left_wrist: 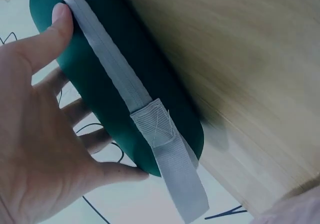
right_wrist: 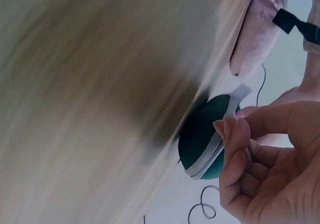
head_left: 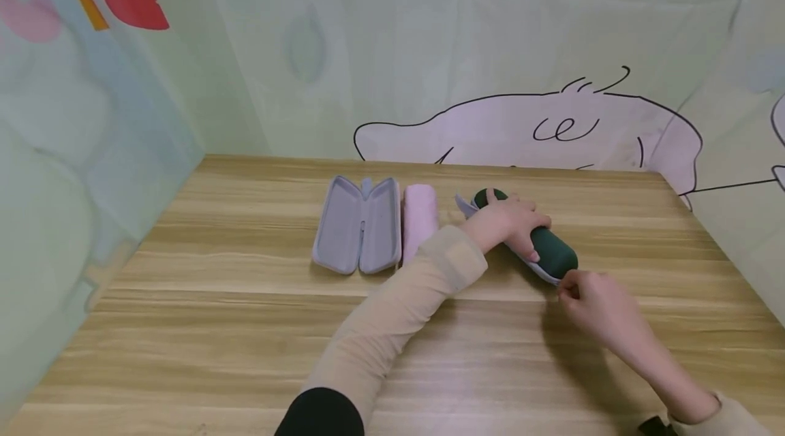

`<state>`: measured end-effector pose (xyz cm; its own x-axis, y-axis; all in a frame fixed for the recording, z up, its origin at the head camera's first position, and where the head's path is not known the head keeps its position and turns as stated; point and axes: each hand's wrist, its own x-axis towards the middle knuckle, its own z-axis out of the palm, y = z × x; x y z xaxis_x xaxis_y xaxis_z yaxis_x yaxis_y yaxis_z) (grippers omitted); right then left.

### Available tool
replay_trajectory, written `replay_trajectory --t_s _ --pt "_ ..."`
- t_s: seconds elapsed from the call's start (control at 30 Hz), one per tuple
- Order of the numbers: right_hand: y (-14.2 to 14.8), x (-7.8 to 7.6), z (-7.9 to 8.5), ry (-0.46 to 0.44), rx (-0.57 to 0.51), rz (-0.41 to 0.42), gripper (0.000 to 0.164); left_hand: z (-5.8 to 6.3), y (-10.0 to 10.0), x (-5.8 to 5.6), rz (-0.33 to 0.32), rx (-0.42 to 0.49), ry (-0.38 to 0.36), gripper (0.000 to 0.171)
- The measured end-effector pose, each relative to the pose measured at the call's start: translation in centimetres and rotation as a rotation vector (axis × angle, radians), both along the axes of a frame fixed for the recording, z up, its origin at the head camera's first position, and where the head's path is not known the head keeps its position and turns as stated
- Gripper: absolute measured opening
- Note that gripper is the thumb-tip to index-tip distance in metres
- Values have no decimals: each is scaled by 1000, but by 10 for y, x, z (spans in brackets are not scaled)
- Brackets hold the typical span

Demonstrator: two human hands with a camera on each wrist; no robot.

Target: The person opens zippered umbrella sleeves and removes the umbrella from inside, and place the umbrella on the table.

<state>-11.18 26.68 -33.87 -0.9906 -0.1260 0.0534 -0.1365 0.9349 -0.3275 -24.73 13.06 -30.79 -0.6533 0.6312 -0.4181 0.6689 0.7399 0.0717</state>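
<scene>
A dark green zippered case with rounded ends lies at a slant on the right half of the table. Along its side runs a pale grey zipper, with a grey fabric tab at the far end. My left hand grips the case around its middle, thumb near the zipper and fingers over the other side. At the near end my right hand pinches at the zipper with thumb and index finger; the pull itself is hidden in the fingertips. In the right wrist view, the right hand's other fingers are curled.
An open lavender-grey hard case lies left of centre, its two halves spread flat. Right beside it is a pink, rounded long pouch, partly behind the left sleeve. A printed cloth backdrop stands along the table's back edge.
</scene>
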Motion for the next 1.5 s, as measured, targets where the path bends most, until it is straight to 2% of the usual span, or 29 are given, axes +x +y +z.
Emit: replay_trajectory --t_s 0.23,0.47,0.63,0.8,1.07,1.5 --pt "16 -3 -1 3 -1 0 11 0 6 1 19 13 13 67" --pt "18 -3 -3 4 12 -3 9 -2 0 -15 -54 83 -78 61" --pt "14 -1 -3 10 68 -4 11 -4 -3 -23 -92 117 -134 56" --pt "10 3 -5 18 91 6 18 -4 -3 -21 -96 100 -117 62" --pt "8 5 -9 67 73 10 21 0 -2 -18 -53 77 -118 60" --pt "4 4 -6 45 64 11 15 -2 -1 -17 -44 63 -91 61"
